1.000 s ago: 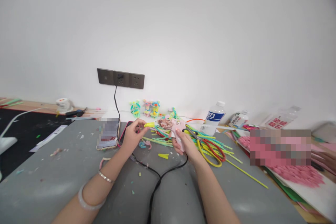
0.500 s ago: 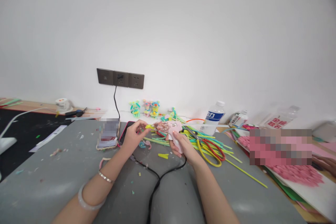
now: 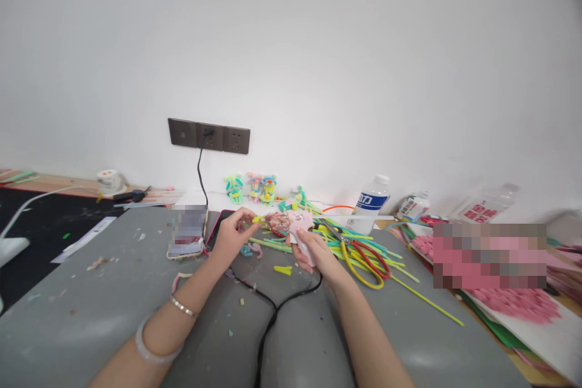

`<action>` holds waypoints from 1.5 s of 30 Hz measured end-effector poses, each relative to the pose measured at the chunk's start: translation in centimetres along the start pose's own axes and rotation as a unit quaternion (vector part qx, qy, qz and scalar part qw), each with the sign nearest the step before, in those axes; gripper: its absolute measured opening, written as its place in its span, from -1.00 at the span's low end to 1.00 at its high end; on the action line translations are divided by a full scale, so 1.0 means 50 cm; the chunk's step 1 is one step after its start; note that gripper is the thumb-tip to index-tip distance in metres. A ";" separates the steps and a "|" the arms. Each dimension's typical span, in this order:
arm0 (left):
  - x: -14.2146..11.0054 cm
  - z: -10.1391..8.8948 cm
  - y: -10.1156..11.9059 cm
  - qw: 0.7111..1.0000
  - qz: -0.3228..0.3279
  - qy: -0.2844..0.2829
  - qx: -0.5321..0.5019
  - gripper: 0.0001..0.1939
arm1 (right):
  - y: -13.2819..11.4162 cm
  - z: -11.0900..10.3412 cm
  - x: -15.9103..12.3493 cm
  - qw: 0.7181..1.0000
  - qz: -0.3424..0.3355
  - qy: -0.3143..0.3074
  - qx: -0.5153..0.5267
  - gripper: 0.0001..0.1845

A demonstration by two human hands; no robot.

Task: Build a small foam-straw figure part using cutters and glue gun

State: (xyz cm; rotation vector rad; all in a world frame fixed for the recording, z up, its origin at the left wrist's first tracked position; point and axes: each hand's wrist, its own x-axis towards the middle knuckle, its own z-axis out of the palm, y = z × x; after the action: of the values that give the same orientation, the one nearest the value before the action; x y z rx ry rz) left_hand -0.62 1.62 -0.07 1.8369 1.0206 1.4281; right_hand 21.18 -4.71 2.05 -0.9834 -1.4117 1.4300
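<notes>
Left hand (image 3: 234, 233), angled inward, pinches a small yellow piece (image 3: 257, 219); right hand (image 3: 314, 251) (fingers curled) clasps a pale-pink plastic glue gun (image 3: 301, 221).

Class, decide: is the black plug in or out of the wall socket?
In: the plug sits against the middle socket plate, its cord hanging below.

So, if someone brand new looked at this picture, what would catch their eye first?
Probably the pink glue gun in the right hand, its tip close to a small yellow piece in the left hand. Next, the big scissors with red and yellow handles, lying among bright sticks right of the hands. Then the small colorful dolls by the wall.
</notes>
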 end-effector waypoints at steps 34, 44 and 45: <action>0.000 -0.005 0.005 0.999 -0.022 0.032 -0.024 -0.81 | 0.016 -0.021 0.011 0.996 0.004 0.081 -0.039 -0.39; 0.000 -0.001 0.001 1.000 -0.022 0.004 -0.015 -0.80 | -0.022 0.007 0.002 0.985 -0.070 0.093 0.126 -0.48; 0.001 0.000 0.000 1.000 -0.020 -0.003 -0.010 -0.82 | -0.036 0.016 0.000 0.982 -0.072 0.086 0.151 -0.51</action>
State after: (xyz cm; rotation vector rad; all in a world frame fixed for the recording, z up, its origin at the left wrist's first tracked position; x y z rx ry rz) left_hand -0.63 1.63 -0.04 1.7962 1.0304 1.4044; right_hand 20.51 -5.02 3.91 -0.7745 -1.0799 1.3678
